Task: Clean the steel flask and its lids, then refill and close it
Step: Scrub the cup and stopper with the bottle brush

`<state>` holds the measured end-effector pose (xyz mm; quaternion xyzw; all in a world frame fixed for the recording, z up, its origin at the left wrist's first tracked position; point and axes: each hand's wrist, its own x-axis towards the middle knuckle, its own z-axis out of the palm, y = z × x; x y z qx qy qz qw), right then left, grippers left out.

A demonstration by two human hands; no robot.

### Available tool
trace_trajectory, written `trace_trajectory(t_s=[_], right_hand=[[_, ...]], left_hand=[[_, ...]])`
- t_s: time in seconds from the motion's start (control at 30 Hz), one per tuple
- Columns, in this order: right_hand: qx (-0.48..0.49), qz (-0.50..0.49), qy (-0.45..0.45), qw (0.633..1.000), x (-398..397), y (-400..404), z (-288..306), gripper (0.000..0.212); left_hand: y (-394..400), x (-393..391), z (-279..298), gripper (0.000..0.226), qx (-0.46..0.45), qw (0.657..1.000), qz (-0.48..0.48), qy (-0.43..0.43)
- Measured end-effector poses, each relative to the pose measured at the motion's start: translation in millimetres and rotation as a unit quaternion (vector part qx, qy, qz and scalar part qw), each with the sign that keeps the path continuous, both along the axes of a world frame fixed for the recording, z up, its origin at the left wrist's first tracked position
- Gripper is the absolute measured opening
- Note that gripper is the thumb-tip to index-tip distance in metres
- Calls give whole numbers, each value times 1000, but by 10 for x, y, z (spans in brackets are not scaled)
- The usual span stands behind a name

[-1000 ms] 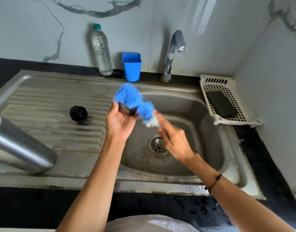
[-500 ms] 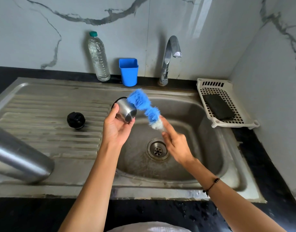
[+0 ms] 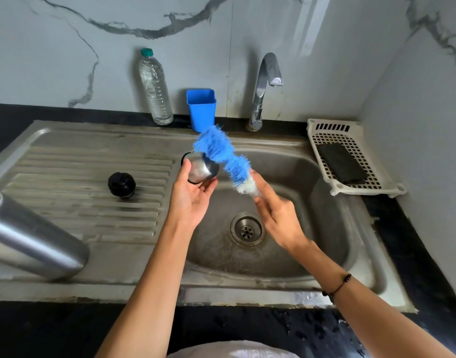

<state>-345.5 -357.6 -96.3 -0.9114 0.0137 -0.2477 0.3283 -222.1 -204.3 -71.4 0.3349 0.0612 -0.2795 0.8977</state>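
Observation:
My left hand [image 3: 192, 196] holds the steel cup lid [image 3: 200, 169] over the left rim of the sink basin, fingers and thumb curled round it. My right hand [image 3: 276, 215] grips the handle of a blue bristle brush [image 3: 221, 153], whose bristles lie across the lid's far side. The black inner stopper [image 3: 122, 184] sits on the ribbed drainboard. The steel flask [image 3: 30, 236] lies on its side at the drainboard's front left, partly cut off by the frame edge.
A clear water bottle [image 3: 154, 89] and a blue cup [image 3: 201, 109] stand by the wall behind the sink. The tap [image 3: 264, 86] is right of them, no water running. A white basket [image 3: 350, 164] holds a dark scrub pad [image 3: 341, 162]. The basin [image 3: 312, 202] has a central drain [image 3: 246, 229].
The brush has swung from covering the lid to lying along its far side, so the lid's steel body shows. Both hands stay over the basin's left rim.

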Motion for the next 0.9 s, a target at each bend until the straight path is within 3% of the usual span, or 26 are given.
trace_trajectory(t_s=[0.13,0.33,0.47,0.6,0.77,0.9], right_hand=[[-80,16,23,996,-82,108,-60,50],[-47,-32,28,998,2,115,-46,55],[-145,-8,2,989,-56,146,-105,57],[-76,-55,17,996,-30,49,-122,59],[-151,6,2,988,23,78,-110,55],[-74,-51,28,996,21,-31,-134,56]], left_hand=[[-59,13,1,22,14,1000,13,-12],[-99,-24,19,28,-49,991,56,109],[-68,46,37,25,-48,994,30,90],[-56,26,72,48,-83,983,-5,164],[-58,30,67,30,-100,986,1,135],[-24,7,67,43,-82,982,-27,166]])
